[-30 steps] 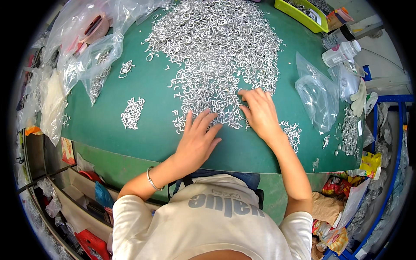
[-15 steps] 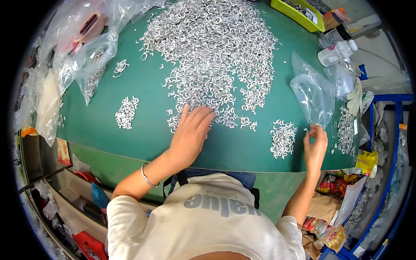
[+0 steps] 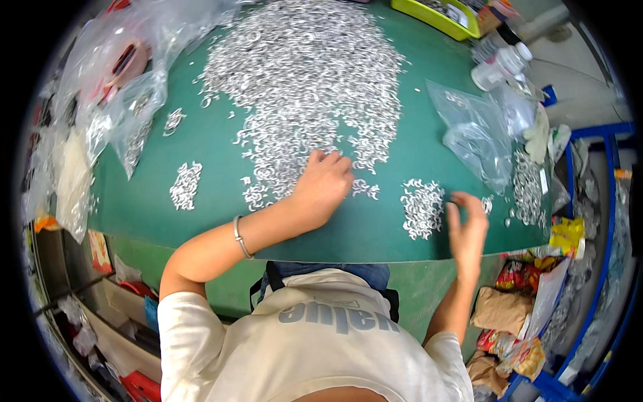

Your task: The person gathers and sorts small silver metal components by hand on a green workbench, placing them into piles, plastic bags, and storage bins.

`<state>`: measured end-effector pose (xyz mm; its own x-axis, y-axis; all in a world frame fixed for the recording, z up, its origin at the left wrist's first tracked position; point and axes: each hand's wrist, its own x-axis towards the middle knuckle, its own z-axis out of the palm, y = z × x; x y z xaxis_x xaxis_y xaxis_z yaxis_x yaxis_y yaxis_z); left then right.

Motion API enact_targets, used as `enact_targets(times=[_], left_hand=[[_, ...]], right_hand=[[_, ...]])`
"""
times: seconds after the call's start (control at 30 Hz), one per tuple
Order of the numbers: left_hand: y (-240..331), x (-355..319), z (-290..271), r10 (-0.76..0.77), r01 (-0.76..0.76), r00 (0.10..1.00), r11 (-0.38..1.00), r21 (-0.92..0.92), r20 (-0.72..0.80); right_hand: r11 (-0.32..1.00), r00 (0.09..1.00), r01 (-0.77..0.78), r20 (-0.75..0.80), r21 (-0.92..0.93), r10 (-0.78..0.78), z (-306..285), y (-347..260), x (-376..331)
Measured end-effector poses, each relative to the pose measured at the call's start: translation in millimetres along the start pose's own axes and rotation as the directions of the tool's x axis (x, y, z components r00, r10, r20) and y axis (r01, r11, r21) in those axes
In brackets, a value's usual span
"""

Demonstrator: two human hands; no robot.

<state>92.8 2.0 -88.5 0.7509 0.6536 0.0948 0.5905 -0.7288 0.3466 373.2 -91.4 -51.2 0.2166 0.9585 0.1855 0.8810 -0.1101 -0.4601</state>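
A big heap of small silvery crescent- and ring-shaped metal pieces (image 3: 301, 74) spreads over the green tabletop (image 3: 221, 141). At the heap's near edge, my left hand (image 3: 325, 187) is closed with its fingers curled down; whatever they hold is hidden. My right hand (image 3: 469, 228) hovers just right of a small pile of the same pieces (image 3: 423, 209), thumb and fingers apart, nothing visible between them. Right beside its fingers lies a little cluster of pieces (image 3: 487, 204). Another small pile (image 3: 186, 185) sits to the left, and a looser bunch (image 3: 173, 122) lies beyond it.
Clear plastic bags (image 3: 472, 137) lie at the right, with white bottles (image 3: 500, 67) behind and a longer pile of pieces (image 3: 528, 187) alongside. A yellow-green tray (image 3: 439, 19) stands at the far right. More bags (image 3: 137, 120) and a pink basket (image 3: 128, 63) occupy the left.
My left hand has slid right along the heap's edge and its fingers have curled in. My right hand has come left toward the small pile, its pinch opened. The whole view has shifted slightly.
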Motion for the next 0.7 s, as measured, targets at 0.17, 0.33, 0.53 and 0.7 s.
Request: enact_targets(times=[0.17,0.33,0.53,0.7], left_hand=[[12.4,3.8,-7.8,-0.082,-0.01,0.945,0.96,-0.281,-0.316],[42.6,-3.3,-11.2,-0.363,0.14,0.928,0.138,-0.98,0.082],[4.6,-65.5,-40.5,-0.542,0.291,0.834,0.593,-0.751,-0.105],[-63.7,-150.4,-48.7,-0.725,0.583,0.557,0.689,-0.431,-0.405]], right_hand=[[0.92,0.98,0.077,0.141,0.383,-0.141,21.8,-48.4,-1.1],[0.783,0.93,0.157,0.176,0.602,-0.322,39.7,-84.1,-0.4],[0.882,0.944,0.114,0.227,0.458,-0.24,41.3,-82.1,-6.7],[0.904,0.916,0.253,0.215,0.346,-0.339,48.8,-96.9,3.1]])
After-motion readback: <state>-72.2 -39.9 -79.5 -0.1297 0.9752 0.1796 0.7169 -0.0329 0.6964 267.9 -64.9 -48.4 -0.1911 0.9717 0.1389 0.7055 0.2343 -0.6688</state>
